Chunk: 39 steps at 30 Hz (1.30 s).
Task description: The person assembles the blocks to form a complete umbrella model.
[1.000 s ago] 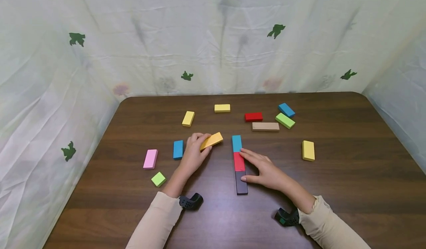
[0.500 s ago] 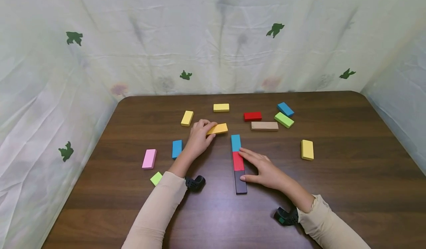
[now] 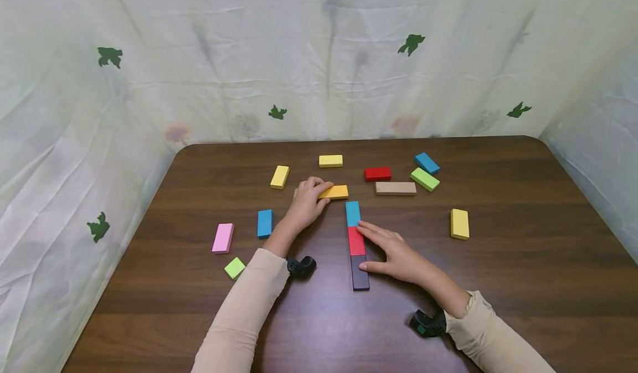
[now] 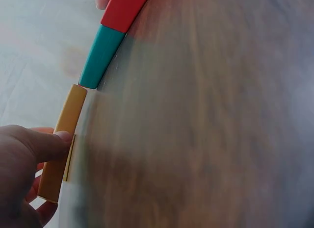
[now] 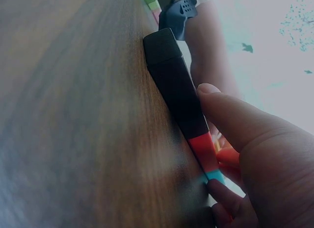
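Note:
My left hand (image 3: 308, 201) pinches an orange block (image 3: 336, 192) between thumb and fingers. In the left wrist view, the orange block (image 4: 69, 113) has its near end close to the teal block (image 4: 102, 56); contact is unclear. A straight row of teal block (image 3: 353, 213), red block (image 3: 356, 241) and black block (image 3: 360, 273) lies on the table. My right hand (image 3: 396, 255) rests along the row's right side, fingers extended. Its thumb touches the black block (image 5: 179, 90) and its fingertips lie by the red block (image 5: 203, 152).
Loose blocks surround the row: yellow (image 3: 459, 224), beige (image 3: 396, 188), dark red (image 3: 377, 174), lime (image 3: 425, 179), pink (image 3: 222, 238), blue (image 3: 265, 223) and small green (image 3: 234, 268), among others. The wooden table (image 3: 149, 329) meets a pale curtain (image 3: 309, 57) at its back.
My left hand has carried the orange block away from me and to the right, turning it roughly crosswise beyond the teal block's end. The right hand stays at the row.

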Available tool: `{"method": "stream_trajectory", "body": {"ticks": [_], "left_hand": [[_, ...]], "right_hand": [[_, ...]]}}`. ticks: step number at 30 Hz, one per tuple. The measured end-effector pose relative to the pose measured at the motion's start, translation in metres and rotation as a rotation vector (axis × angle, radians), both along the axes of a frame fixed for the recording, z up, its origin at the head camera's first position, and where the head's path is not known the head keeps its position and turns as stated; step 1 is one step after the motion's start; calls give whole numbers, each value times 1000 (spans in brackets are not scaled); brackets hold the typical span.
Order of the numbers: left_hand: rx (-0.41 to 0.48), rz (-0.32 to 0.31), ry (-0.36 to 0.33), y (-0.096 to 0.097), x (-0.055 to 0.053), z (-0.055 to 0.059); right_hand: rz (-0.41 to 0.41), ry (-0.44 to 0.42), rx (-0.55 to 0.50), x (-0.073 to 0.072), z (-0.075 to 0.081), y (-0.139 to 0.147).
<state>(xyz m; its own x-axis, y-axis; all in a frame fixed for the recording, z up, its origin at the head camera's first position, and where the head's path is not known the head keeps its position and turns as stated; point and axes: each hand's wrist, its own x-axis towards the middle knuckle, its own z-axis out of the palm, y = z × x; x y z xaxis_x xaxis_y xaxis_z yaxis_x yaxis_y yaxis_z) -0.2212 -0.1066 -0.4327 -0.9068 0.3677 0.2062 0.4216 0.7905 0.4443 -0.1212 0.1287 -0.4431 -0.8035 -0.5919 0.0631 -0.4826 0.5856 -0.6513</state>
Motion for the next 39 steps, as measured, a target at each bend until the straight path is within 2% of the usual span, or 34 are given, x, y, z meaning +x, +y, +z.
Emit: {"method": "stream_trajectory", "body": {"ticks": [12,32,39], "left_hand": [[-15,-25,-57,3,-1,-5],[-35,-77,-67,1,4,-2],[-49,-66,-23,0,9,1]], "right_hand": [[-5,-7,3,0,1,0],[-4,-9,-2,1,2,0],[-3,-13,-3,1,2,-1]]}}
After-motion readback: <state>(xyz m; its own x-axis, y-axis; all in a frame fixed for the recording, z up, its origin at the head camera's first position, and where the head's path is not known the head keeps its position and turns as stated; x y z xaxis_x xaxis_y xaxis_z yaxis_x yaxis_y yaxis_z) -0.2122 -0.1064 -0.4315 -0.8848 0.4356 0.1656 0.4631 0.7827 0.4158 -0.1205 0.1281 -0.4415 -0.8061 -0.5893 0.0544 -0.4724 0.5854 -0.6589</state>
